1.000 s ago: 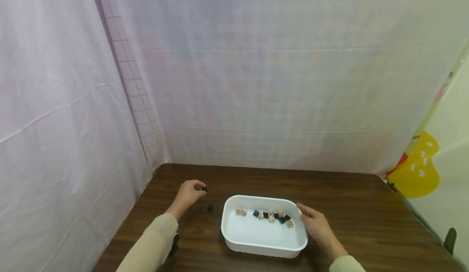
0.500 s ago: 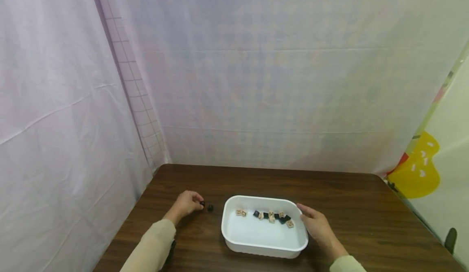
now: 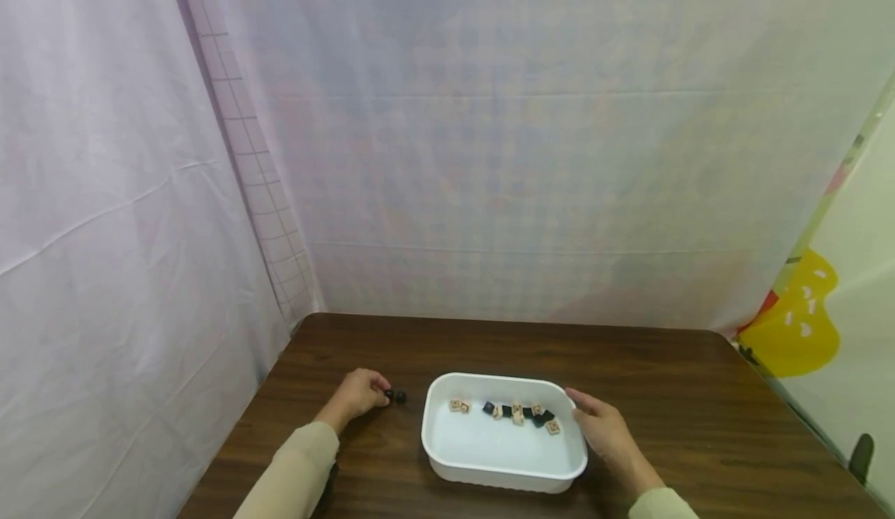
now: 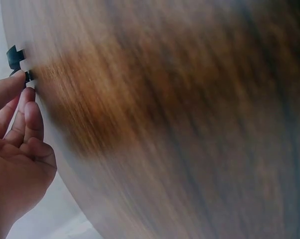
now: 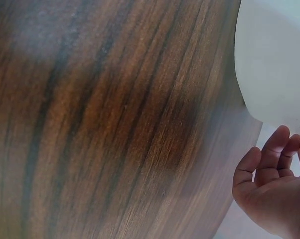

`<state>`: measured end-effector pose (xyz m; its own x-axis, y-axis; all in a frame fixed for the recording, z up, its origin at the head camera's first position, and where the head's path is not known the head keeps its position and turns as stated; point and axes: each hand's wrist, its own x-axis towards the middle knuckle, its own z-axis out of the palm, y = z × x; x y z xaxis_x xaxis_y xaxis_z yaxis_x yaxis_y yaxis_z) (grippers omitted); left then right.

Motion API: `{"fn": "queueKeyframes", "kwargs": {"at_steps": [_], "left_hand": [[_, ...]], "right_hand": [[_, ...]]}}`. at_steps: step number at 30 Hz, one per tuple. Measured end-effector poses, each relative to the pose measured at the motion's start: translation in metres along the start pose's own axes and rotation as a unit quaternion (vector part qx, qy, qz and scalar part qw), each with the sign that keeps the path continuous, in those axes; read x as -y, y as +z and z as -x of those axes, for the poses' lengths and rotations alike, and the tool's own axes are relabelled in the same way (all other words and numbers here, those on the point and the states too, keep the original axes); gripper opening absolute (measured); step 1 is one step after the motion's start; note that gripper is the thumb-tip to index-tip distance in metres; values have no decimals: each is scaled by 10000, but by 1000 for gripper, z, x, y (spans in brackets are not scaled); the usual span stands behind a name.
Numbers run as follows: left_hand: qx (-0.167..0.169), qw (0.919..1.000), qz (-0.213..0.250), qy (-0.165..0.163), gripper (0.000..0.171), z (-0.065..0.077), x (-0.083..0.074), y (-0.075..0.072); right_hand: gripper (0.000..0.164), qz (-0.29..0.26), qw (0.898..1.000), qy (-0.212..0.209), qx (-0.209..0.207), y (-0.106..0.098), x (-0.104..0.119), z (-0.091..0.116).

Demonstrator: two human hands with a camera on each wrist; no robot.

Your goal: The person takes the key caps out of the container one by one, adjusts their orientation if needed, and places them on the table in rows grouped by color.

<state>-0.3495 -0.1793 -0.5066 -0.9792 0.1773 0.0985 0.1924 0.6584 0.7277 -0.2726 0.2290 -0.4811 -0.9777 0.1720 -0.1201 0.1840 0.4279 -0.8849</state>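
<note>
At the left of the table, my left hand pinches a small black block between thumb and fingertips, low at the tabletop. Right beside it sits another black block; the left wrist view shows this neighbour with a notched outline, just past the fingertips. A white rectangular tray stands in the middle, with several black blocks and cream blocks inside. My right hand holds the tray's right rim; in the right wrist view its fingers curl near the white wall.
The brown wood-grain table has rounded far corners. White curtain sheets hang behind it and on the left. A yellow shape shows at the right. Something dark lies partly hidden under the left forearm.
My left hand has come nearer along the table with the black block and brought it up beside the other one. The right hand and the tray stay put.
</note>
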Motion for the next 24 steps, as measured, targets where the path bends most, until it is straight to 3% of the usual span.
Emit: {"fn": "queueKeyframes", "kwargs": {"at_steps": [10, 24], "left_hand": [[61, 9999, -49, 77, 20, 0, 0, 2], [122, 9997, 162, -104, 31, 2, -2, 0]], "right_hand": [[44, 58, 10000, 59, 0, 0, 0, 0], [44, 78, 10000, 40, 27, 0, 1, 2]]}}
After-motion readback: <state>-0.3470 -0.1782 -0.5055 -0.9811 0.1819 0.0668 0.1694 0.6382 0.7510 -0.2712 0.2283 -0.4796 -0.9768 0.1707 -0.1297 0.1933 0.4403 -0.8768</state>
